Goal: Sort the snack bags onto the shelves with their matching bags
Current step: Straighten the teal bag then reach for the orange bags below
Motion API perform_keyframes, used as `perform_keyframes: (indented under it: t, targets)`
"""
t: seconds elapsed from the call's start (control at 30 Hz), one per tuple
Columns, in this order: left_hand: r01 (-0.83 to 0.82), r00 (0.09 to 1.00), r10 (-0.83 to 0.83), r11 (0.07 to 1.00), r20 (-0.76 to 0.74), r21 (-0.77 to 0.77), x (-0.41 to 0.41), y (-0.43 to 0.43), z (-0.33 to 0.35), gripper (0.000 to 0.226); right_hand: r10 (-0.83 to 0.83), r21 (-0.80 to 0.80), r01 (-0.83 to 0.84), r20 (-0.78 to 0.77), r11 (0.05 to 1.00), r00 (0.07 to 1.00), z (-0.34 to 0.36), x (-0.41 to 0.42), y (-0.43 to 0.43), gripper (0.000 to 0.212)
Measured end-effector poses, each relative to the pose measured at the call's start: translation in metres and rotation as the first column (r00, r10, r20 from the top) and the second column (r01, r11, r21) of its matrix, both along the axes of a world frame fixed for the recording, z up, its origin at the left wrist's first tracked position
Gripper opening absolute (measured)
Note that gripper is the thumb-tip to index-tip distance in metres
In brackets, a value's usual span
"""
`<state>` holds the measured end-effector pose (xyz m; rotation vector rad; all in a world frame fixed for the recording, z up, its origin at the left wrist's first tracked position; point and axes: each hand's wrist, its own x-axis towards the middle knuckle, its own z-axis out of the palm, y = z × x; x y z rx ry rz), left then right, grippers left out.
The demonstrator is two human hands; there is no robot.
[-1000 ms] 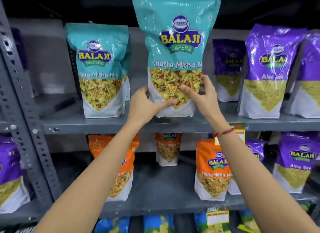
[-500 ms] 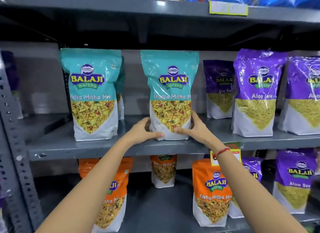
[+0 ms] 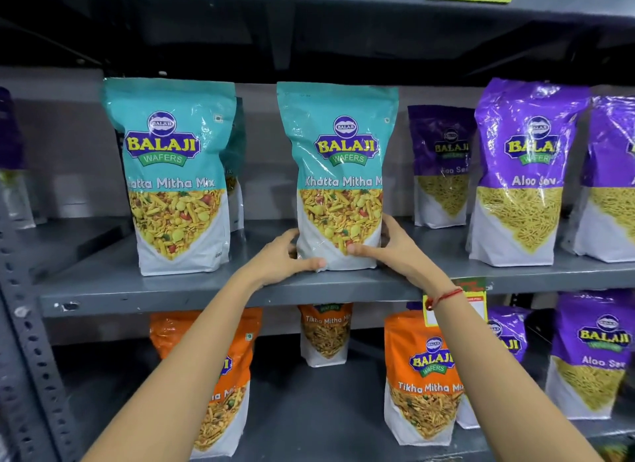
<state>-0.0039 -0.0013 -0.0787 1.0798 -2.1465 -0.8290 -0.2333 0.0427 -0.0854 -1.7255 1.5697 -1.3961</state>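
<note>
1. A teal Khatta Mitha Mix bag (image 3: 175, 176) is standing upright on the grey middle shelf (image 3: 213, 291).
2. Your left hand (image 3: 280, 260) is gripping the lower left edge of a second Khatta Mitha Mix bag (image 3: 338, 172), standing on that shelf.
3. Your right hand (image 3: 395, 252) is clasping its lower right edge.
4. Purple Aloo Sev bags (image 3: 522, 172) are standing to the right.

On the grey metal middle shelf (image 3: 206, 291) stand three teal Khatta Mitha Mix pouches (image 3: 338, 172), one mostly hidden, and four purple Aloo Sev pouches (image 3: 522, 172); below it, three orange Tikha Mitha Mix pouches (image 3: 424, 375) and two purple ones.
</note>
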Motion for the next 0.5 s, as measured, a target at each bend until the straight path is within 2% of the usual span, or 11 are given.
perform_keyframes:
  t: [0.03, 0.1, 0.17, 0.23, 0.3, 0.37, 0.43, 0.5]
  targets:
    - [-0.073, 0.997, 0.071, 0.996, -0.025, -0.048, -0.002, 0.007, -0.001, 0.093, -0.061, -0.050, 0.060, -0.015, 0.997, 0.998, 0.000, 0.003, 0.007, 0.115]
    - [-0.259, 0.950, 0.214, 0.946, -0.228, -0.193, -0.008, 0.031, -0.010, 0.084, -0.182, -0.215, 0.184, 0.032, 0.959, 0.983, -0.005, 0.010, 0.025, 0.097]
    - [-0.385, 0.845, 0.189, 0.864, -0.501, -0.323, -0.016, 0.063, -0.028, 0.059, -0.251, -0.385, 0.291, 0.153, 0.876, 0.956, -0.018, 0.017, 0.052, 0.068]
    - [-0.411, 0.786, 0.085, 0.811, -0.612, -0.415, -0.025, 0.087, -0.058, 0.034, -0.296, -0.484, 0.385, 0.252, 0.786, 0.921, -0.041, 0.020, 0.078, 0.042]
    - [-0.336, 0.811, 0.030, 0.842, -0.584, -0.423, -0.037, 0.096, -0.099, 0.022, -0.333, -0.485, 0.458, 0.325, 0.745, 0.885, -0.079, 0.015, 0.094, 0.026]
    - [-0.233, 0.863, 0.046, 0.920, -0.502, -0.315, -0.051, 0.092, -0.145, 0.022, -0.386, -0.405, 0.524, 0.376, 0.749, 0.842, -0.128, 0.005, 0.102, 0.021]
    - [-0.171, 0.920, 0.101, 0.973, -0.379, -0.157, -0.065, 0.080, -0.189, 0.031, -0.447, -0.259, 0.557, 0.378, 0.789, 0.811, -0.183, -0.012, 0.105, 0.024]
    - [-0.133, 0.966, 0.121, 0.990, -0.230, -0.039, -0.078, 0.066, -0.227, 0.043, -0.510, -0.056, 0.558, 0.340, 0.828, 0.790, -0.233, -0.032, 0.105, 0.042]
